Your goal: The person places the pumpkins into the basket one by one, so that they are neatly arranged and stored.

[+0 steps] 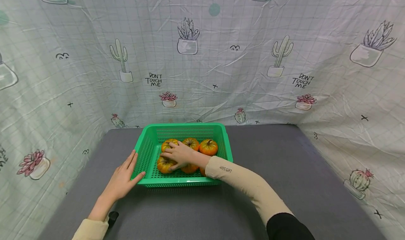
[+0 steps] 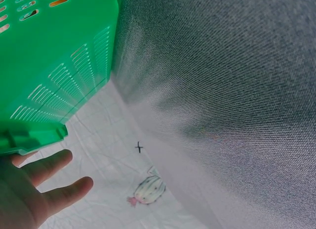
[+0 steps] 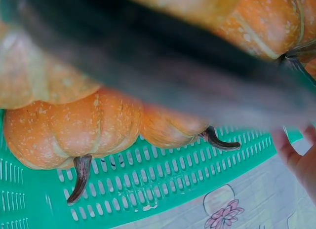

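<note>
Several small orange pumpkins sit in a green plastic basket (image 1: 183,181). My right hand (image 1: 180,154) reaches in from the right, its fingers spread over the front-left pumpkin (image 1: 165,165) and the back-left pumpkin (image 1: 169,144). Beneath the forearm, other pumpkins are partly hidden, while the back-right pumpkin (image 1: 208,147) shows plainly. In the right wrist view, a pumpkin (image 3: 74,128) with a curved stem lies near the basket wall, and a dark blurred shape crosses the picture. My left hand (image 1: 121,178) rests against the basket's left rim, fingers extended and thumb at the front corner.
The basket stands on a dark grey tabletop (image 1: 265,152), near its back edge. A pale curtain (image 1: 215,67) printed with potted plants hangs behind and along both sides. A small black object (image 1: 113,217) shows beside my left wrist.
</note>
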A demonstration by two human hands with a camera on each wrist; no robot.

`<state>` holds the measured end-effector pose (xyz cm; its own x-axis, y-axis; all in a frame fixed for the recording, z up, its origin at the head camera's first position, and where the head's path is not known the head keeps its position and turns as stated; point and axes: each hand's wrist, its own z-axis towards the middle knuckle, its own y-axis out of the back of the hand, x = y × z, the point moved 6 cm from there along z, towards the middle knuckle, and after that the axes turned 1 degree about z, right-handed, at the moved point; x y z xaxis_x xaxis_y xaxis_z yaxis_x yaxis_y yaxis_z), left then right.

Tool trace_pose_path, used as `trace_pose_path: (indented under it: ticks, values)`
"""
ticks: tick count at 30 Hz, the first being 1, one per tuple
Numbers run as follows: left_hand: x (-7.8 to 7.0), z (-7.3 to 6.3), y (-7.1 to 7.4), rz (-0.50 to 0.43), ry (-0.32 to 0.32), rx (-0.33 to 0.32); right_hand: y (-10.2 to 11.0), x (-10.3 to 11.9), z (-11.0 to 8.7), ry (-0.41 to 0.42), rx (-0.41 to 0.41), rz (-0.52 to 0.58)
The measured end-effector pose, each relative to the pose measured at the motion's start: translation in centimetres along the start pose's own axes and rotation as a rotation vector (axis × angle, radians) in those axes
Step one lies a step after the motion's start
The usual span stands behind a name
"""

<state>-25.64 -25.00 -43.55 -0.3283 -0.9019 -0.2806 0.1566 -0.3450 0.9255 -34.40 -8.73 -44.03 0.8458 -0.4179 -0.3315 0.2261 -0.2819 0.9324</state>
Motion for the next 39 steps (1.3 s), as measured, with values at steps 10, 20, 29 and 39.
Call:
trace_pose_path:
  ticks: [10,20,29,39]
  values:
    - [-0.1,0.0,0.0,-0.009,0.003,-0.006,-0.1,0.0,-0.1,-0.009,0.029,0.029]
    - [-0.1,0.0,0.0,-0.008,0.010,0.001,-0.2,-0.1,-0.2,-0.024,0.059,0.062]
    - [-0.3,0.1,0.1,-0.005,0.004,-0.003,1.0,-0.6,-1.1,-0.017,0.025,0.080]
    - [-0.1,0.0,0.0,-0.016,-0.001,-0.010,4.3,-1.3,-3.8,0.015,-0.085,0.095]
